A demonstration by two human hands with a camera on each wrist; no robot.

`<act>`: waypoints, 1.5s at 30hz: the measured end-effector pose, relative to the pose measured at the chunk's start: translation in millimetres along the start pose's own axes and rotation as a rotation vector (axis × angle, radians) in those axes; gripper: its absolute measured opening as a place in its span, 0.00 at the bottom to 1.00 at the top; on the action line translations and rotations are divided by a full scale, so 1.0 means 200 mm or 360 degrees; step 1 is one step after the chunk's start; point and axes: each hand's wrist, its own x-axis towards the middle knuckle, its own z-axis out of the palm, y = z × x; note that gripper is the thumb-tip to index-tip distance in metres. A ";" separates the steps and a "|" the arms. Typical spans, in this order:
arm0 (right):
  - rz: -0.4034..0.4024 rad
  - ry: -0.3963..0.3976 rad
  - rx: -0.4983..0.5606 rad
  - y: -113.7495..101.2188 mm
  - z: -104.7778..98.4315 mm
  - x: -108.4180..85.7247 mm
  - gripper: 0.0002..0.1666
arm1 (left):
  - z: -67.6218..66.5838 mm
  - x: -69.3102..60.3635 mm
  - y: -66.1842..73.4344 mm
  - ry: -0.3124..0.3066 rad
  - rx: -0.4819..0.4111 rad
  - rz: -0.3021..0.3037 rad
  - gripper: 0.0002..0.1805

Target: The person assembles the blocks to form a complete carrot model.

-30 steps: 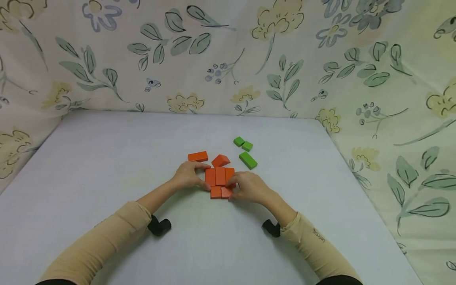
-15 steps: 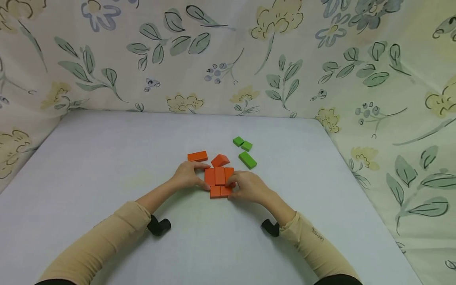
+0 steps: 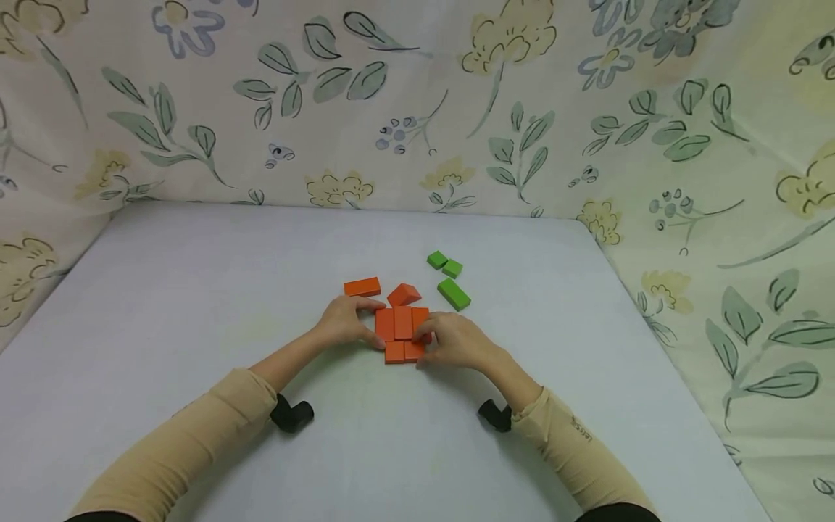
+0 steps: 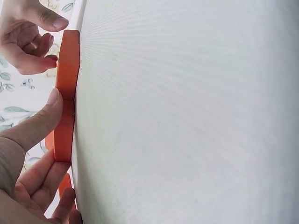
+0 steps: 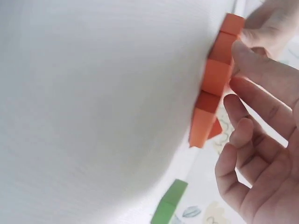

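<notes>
In the head view several orange wooden blocks lie side by side, a row of three above a row of two smaller ones. My left hand (image 3: 342, 321) pinches the left block (image 3: 384, 324) of the upper row, thumb at its near end, fingers at its far end. This left block (image 4: 64, 135) also shows between thumb and fingers in the left wrist view. My right hand (image 3: 463, 341) pinches at the right side, a curled finger on the right upper block (image 3: 420, 317), thumb near the lower right block (image 3: 413, 351). Its fingers partly hide both. The middle upper block (image 3: 403, 322) is untouched.
Just behind the group lie an orange triangular block (image 3: 404, 294) and an orange oblong block (image 3: 362, 287). Farther right are a green oblong block (image 3: 454, 293) and two small green blocks (image 3: 437, 259). A floral cloth (image 3: 417, 109) hangs behind the white table (image 3: 228, 275).
Almost nothing differs. Both hands stay at the same blocks, and the view shifts very slightly.
</notes>
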 end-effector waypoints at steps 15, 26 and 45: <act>0.0089 0.0110 0.0012 -0.05 -0.15 0.26 0.17 | -0.01 0.00 0.01 0.0025 0.0015 0.0054 0.38; 0.0225 -0.0103 -0.0269 -0.07 -0.10 0.54 0.25 | 0.01 0.02 0.00 0.0019 0.0021 0.0105 0.39; 0.0230 -0.0027 -0.0768 -0.10 -0.02 0.58 0.17 | 0.01 0.00 0.00 0.0037 0.0021 0.0053 0.39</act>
